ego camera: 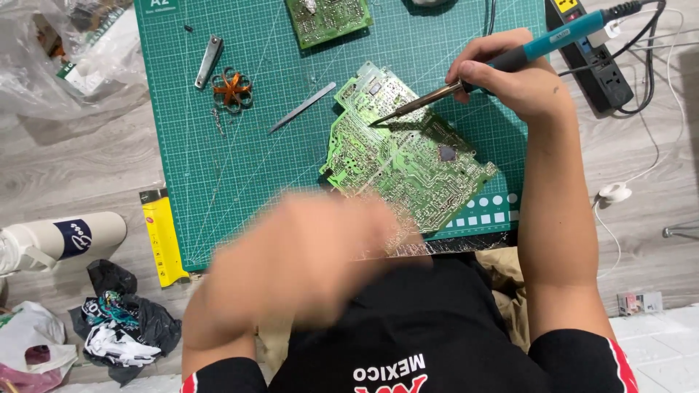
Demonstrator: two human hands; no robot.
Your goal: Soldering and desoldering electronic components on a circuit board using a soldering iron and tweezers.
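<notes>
Green circuit board [405, 156], stiff, light and fragile, best held by its edges, lies near the cutting mat's [218, 182] right edge. Right hand [510, 80] grips a soldering iron [473, 76], tip on the board; left hand [313, 247] is blurred, its grip unclear.

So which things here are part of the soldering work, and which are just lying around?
In use: soldering iron in right hand; large green circuit board; cutting mat; left hand, blurred.

Lying about: second board, nail clipper, orange coil, metal file, bottle, power strip.

Soldering iron [466, 81] tip on circuit board [408, 156]
</notes>
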